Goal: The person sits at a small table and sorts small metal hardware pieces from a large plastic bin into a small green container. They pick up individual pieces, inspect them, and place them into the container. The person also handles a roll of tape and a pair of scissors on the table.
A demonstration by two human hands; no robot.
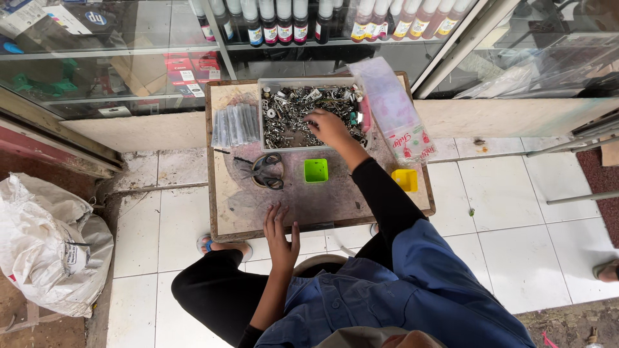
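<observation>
My right hand (pixel 327 126) reaches into a clear tray (pixel 260 116) full of small metal screws and parts at the far side of a low wooden table (pixel 225 212). Its fingers rest among the pieces; whether it grips any I cannot tell. My left hand (pixel 281 237) lies flat and open on the table's near edge, holding nothing. A small green cup (pixel 316 170) stands in the middle of the table. At the right edge stands a yellow cup (pixel 405 180). Black-handled scissors (pixel 264 169) lie left of the green cup.
A bundle of small clear bags (pixel 235 125) lies left of the tray; a larger clear plastic bag (pixel 393 109) leans over its right side. Glass display cabinets with ink bottles (pixel 277 26) stand behind. A white sack (pixel 51 251) sits on the floor at left. Another person's foot (pixel 606 270) shows at right.
</observation>
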